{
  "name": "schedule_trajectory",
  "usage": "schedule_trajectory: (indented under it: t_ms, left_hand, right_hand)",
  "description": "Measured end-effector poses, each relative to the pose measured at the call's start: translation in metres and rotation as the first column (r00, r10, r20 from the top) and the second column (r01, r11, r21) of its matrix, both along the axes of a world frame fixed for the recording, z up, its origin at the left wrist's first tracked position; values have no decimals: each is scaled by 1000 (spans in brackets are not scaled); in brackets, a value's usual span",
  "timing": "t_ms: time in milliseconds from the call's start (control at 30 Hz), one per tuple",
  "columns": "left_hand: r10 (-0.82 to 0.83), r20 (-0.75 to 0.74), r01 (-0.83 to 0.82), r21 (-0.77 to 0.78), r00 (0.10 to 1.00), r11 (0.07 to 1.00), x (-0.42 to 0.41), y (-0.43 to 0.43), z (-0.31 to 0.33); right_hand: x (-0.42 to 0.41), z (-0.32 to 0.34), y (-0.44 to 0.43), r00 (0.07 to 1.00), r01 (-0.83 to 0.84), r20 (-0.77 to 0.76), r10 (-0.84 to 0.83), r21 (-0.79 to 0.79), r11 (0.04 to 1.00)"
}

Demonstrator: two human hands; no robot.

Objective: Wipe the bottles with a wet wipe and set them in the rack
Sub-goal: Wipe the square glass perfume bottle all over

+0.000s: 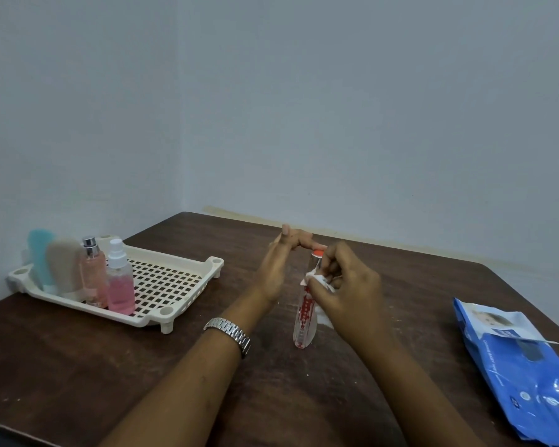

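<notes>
A slim clear bottle point(304, 321) with red print and an orange cap stands upright on the brown table point(78, 366) in the middle. My left hand point(276, 269) is raised beside it, and a fingertip rests on the cap. My right hand point(346, 285) holds a crumpled white wet wipe point(317, 279) against the bottle's upper part. The cream perforated rack point(175, 279) stands at the left. It holds a blue tube point(41, 256), a beige tube point(66, 266), a pale pink perfume bottle point(93, 272) and a pink spray bottle point(120, 285), all upright at its left end.
A blue pack of wet wipes point(523, 369) lies at the table's right edge with its flap lifted. The table sits in a corner with walls at the back and left. The rack's right half holds nothing.
</notes>
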State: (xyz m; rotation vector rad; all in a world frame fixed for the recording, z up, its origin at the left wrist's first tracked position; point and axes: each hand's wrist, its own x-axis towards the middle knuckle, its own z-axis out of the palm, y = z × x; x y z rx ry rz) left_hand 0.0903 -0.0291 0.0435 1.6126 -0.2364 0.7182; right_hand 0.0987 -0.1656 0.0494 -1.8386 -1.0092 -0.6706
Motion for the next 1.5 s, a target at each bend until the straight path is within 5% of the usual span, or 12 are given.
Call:
schedule_trajectory:
  t_ms: [233, 367, 500, 733, 867, 967, 1200, 1500]
  left_hand:
    - [25, -105, -29, -37, 994, 999, 1, 0, -5]
    - [16, -121, -27, -89, 993, 996, 5, 3, -9]
    - [9, -121, -24, -126, 993, 992, 7, 4, -11]
    - [-2, -118, -10, -103, 993, 995, 10, 4, -14]
    - [-14, -114, 3, -100, 993, 995, 7, 4, -10]
    - [-6, -139, -8, -99, 990, 995, 11, 4, -15]
    - [-13, -305, -4, -55, 952, 998, 7, 0, -19]
    - [63, -348, -46, 58, 935, 997, 14, 8, -28]
  right_hand:
    - [9, 16, -12, 997, 55, -67, -32, 382, 922]
    - [15, 14, -1, 996, 12, -90, 7, 214, 977]
    - [16, 13, 4, 999, 2, 46, 1, -73, 997]
    - [14, 15, -3, 991, 9, 134, -9, 6, 1000]
    - [7, 9, -9, 957, 56, 289, -7, -159, 986]
    - [3, -3, -13, 973, 84, 229, -25, -253, 964]
    - [2, -3, -21, 999, 25, 36, -18, -204, 979]
    - [-2, -5, -13, 979, 106, 195, -65, -205, 973]
